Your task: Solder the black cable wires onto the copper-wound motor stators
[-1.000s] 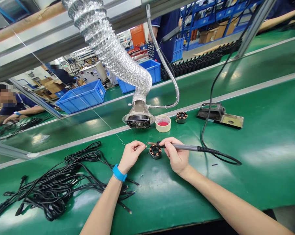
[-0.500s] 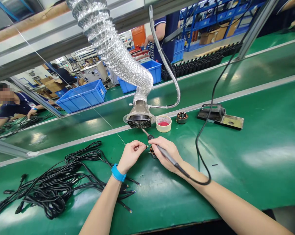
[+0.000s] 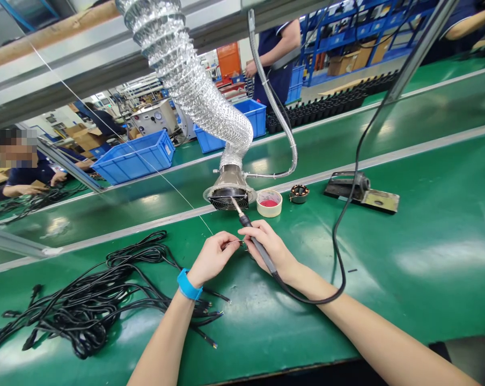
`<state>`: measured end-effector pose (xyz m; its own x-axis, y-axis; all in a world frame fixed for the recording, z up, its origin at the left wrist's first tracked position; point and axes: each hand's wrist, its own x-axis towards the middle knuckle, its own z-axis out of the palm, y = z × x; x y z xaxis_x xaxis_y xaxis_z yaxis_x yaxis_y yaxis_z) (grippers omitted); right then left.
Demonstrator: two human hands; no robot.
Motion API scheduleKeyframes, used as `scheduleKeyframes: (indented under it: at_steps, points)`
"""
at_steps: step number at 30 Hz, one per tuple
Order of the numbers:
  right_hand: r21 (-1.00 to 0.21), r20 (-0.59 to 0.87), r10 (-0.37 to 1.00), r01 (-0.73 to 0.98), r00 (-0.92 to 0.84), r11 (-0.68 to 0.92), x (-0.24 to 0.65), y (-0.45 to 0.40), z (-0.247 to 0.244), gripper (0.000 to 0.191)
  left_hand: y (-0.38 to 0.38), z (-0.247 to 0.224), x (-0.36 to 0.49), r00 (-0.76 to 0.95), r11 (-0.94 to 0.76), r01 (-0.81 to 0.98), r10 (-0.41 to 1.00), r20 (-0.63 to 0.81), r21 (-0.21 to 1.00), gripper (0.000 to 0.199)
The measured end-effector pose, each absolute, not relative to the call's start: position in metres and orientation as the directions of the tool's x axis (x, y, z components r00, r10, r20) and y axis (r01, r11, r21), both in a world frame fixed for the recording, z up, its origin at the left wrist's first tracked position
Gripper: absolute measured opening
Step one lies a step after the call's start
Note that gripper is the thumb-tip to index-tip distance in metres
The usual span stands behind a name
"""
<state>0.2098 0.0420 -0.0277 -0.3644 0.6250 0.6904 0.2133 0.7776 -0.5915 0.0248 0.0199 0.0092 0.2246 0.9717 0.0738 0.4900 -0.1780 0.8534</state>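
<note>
My right hand [image 3: 272,251] is closed around a soldering iron [image 3: 262,252], its metal tip pointing up and away in front of the round fan-fronted fume hood [image 3: 228,197]. Close to it, my left hand [image 3: 214,256], with a blue band on the wrist, pinches thin solder wire [image 3: 186,213] that runs down from the upper left. Short wire ends show between the fingertips of both hands. A small copper-wound motor stator lies by my right fingers, almost wholly hidden by them. Another stator [image 3: 299,193] rests beyond, beside a pale tape roll [image 3: 269,203] with something red inside.
Black cables [image 3: 105,295] with bared ends are heaped at the left. A soldering iron stand [image 3: 361,192] sits at the right. A silver duct [image 3: 202,91] hangs over the green bench [image 3: 427,241]. Blue crates [image 3: 136,155] and co-workers are across the bench.
The iron has swung more upright, its tip rising in front of the fan. My right hand has shifted slightly left and now covers most of the near stator. My left hand stays nearly in place.
</note>
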Motion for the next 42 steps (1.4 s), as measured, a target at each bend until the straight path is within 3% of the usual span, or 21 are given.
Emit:
scheduleKeyframes:
  at_steps: [5,12,17,24,30,42]
  points:
    - [-0.589,0.686,0.627,0.225,-0.37,0.777,0.211,0.04,-0.026,0.038,0.021,0.01,0.023,0.249,-0.031,0.383,0.966,-0.071,0.923,0.032]
    - [-0.568,0.689,0.613,0.239,-0.386,0.788,0.214,0.041,-0.034,0.04,0.023,0.007,0.026,0.194,0.094,0.279,0.969,-0.151,0.956,0.035]
    - [-0.598,0.706,0.639,0.227,-0.304,0.769,0.22,0.04,-0.027,0.033,0.023,0.007,0.028,0.172,0.164,0.226,0.964,-0.205,0.96,0.033]
    - [-0.469,0.855,0.514,0.317,-0.072,0.824,0.228,0.025,-0.006,0.014,0.023,0.006,0.028,0.177,0.203,0.207,0.954,-0.241,0.957,0.031]
    - [-0.467,0.87,0.49,0.242,-0.045,0.851,0.234,0.013,0.003,0.029,0.023,0.004,0.031,0.179,0.222,0.184,0.95,-0.254,0.958,0.03]
    - [-0.475,0.863,0.499,0.211,-0.077,0.854,0.229,0.015,-0.005,0.027,0.022,0.006,0.033,0.168,0.244,0.15,0.949,-0.268,0.958,0.031]
